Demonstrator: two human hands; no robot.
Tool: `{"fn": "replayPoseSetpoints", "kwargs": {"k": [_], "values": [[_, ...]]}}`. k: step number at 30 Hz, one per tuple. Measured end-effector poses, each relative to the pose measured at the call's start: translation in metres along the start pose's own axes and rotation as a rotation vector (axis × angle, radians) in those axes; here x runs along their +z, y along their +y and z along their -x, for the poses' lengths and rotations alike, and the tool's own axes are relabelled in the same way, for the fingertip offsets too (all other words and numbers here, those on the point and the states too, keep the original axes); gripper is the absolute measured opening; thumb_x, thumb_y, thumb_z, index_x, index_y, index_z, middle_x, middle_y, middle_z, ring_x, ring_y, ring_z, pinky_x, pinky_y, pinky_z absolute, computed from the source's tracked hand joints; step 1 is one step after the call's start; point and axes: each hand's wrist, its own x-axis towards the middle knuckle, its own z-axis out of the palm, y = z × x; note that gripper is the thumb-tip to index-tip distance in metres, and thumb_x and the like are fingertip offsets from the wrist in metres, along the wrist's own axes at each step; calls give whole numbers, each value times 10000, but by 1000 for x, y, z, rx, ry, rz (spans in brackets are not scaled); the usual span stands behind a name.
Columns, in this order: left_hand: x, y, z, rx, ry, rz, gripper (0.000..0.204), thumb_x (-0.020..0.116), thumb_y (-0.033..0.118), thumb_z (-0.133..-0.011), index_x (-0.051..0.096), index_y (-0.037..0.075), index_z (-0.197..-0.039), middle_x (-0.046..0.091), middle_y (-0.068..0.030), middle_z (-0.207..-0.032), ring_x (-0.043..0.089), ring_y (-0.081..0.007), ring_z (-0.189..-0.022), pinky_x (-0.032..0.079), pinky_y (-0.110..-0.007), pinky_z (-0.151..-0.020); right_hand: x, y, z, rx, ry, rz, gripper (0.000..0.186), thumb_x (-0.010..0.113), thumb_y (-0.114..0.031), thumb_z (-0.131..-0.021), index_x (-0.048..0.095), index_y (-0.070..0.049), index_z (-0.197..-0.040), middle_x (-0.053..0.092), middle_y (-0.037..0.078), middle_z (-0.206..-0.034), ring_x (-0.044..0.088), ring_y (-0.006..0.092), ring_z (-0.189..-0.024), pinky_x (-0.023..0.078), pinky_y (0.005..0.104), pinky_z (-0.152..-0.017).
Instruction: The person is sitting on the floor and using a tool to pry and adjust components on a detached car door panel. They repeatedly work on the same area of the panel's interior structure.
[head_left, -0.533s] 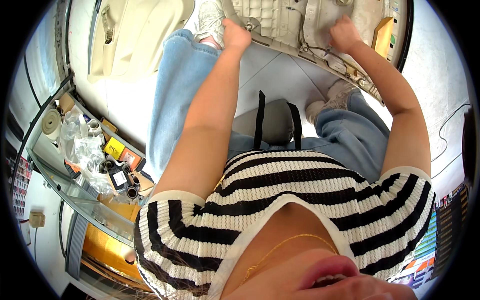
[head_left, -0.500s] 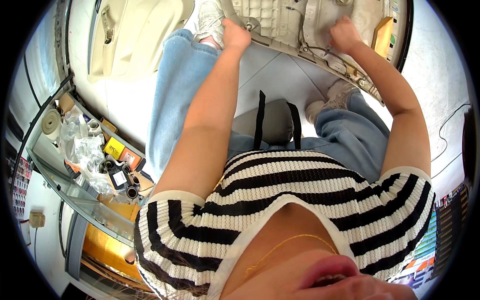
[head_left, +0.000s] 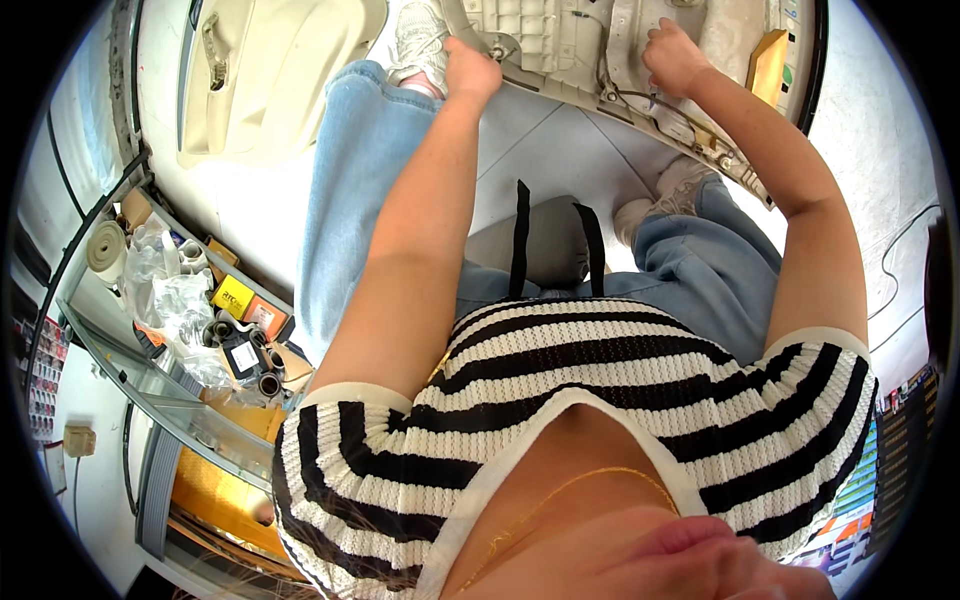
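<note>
My left hand (head_left: 470, 72) is closed at the near left edge of a beige plastic car door panel (head_left: 530, 40), beside my white sneaker (head_left: 415, 35); its fingertips are mostly hidden. My right hand (head_left: 676, 62) rests farther right on the panel's inner side, fingers curled, above a cable (head_left: 640, 98) that runs along the lower edge; what it holds, if anything, is too small to tell. A yellow-tan piece (head_left: 765, 65) lies on the panel to the right of that hand.
Another beige panel (head_left: 255, 90) lies at upper left on the tiled floor (head_left: 520, 130). A glass display case (head_left: 210, 435) on the left holds rolls, bags and boxes (head_left: 233, 298). A grey cushion with black straps (head_left: 548, 240) sits between my legs. Thin cables (head_left: 890, 275) run at the right.
My right hand has moved slightly up and to the left on the panel. My left hand has stayed at the panel edge.
</note>
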Motion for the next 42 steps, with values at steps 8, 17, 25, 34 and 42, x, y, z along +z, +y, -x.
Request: {"fn": "replayPoseSetpoints", "kwargs": {"k": [8,17,25,34,42], "values": [[2,-4,-3,31,7,-2,489,547,85,-781,239,-134,-1091,569,-324,-983,575,-411,-957,453,-405,-849,-17,-11,-34,-55,-9,55,247,706,-341,-656,660,-100,-629,617,40,-693,560,179,-813,360,314,-834],[0,-2,-2,19,-9,9,495,553,91,-780,243,-132,-1095,560,-329,-991,570,-413,-962,449,-415,-854,2,17,7,-14,-81,-91,332,713,-434,-644,668,-105,-650,639,62,-676,599,199,-758,371,308,-820],[1,-2,-2,11,20,-11,504,548,97,-786,233,-130,-1108,562,-324,-992,574,-406,-958,455,-411,-852,21,9,9,67,-48,-110,374,687,-467,-667,667,-93,-655,642,70,-677,607,204,-728,377,314,-815],[0,1,0,-25,6,33,477,557,111,-771,283,-110,-1094,548,-317,-1046,555,-408,-1008,431,-393,-878,23,5,8,86,-55,-54,328,715,-437,-633,660,-114,-615,631,66,-657,596,206,-725,383,314,-792],[2,-4,-3,26,29,35,492,559,88,-764,253,-124,-1085,559,-320,-1008,570,-409,-968,447,-398,-859,1,-2,5,194,-154,-84,340,722,-431,-632,666,-96,-647,651,81,-700,619,216,-722,385,301,-787]]}}
